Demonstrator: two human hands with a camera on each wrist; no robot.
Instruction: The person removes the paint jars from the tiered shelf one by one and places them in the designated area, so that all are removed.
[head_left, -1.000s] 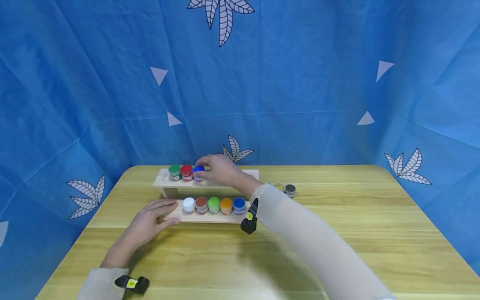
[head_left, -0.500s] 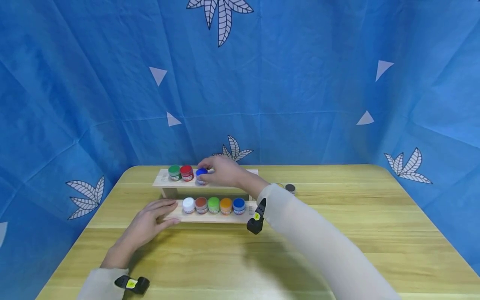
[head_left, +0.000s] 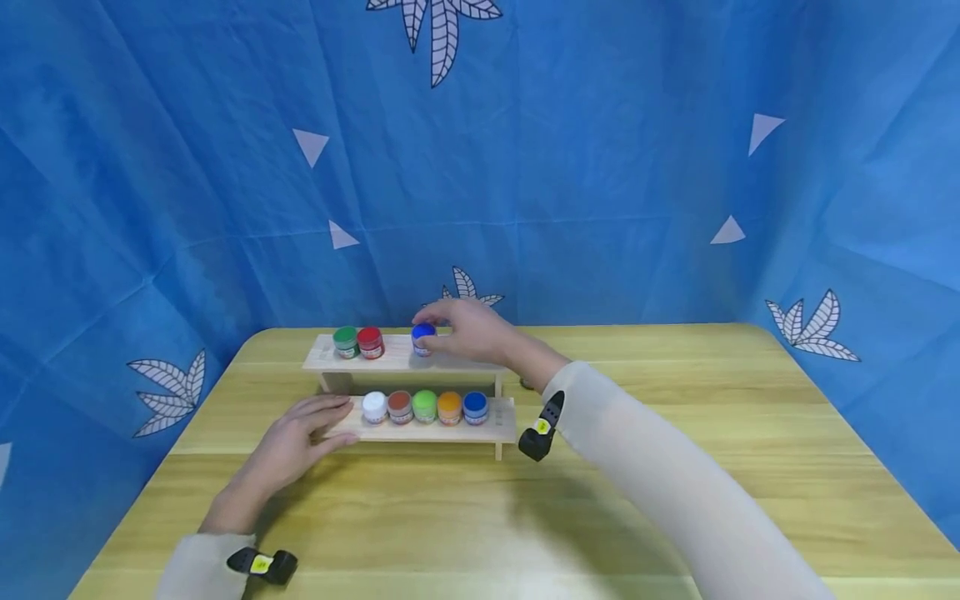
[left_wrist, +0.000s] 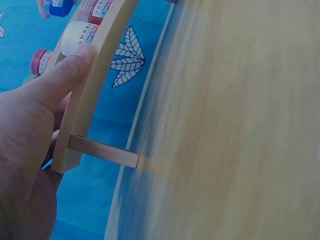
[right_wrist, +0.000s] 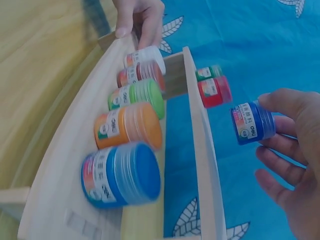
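Jars [head_left: 424,407] look glossy plastic, the rack [head_left: 503,423] matt wood.

1. Right bare hand [right_wrist: 300,147]: cut off by right wrist view's edge.
2. Round blue plastic jar [left_wrist: 58,7]: cut off atop left wrist view.
3. Small dark thing [head_left: 527,384] near off-white sleeve [head_left: 652,454]: too small to identify.
4. White jar labels [head_left: 372,353], head view: unreadably small.

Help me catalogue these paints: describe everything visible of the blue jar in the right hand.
The blue jar is a short, round, plastic-looking pot with a ribbed, see-through lid and a pale label printed with characters and "deli". The lid appears on. The right hand pinches it near the lid. It is about upright over the upper shelf, right of the red jar and apart from it; whether its base touches the shelf is unclear.
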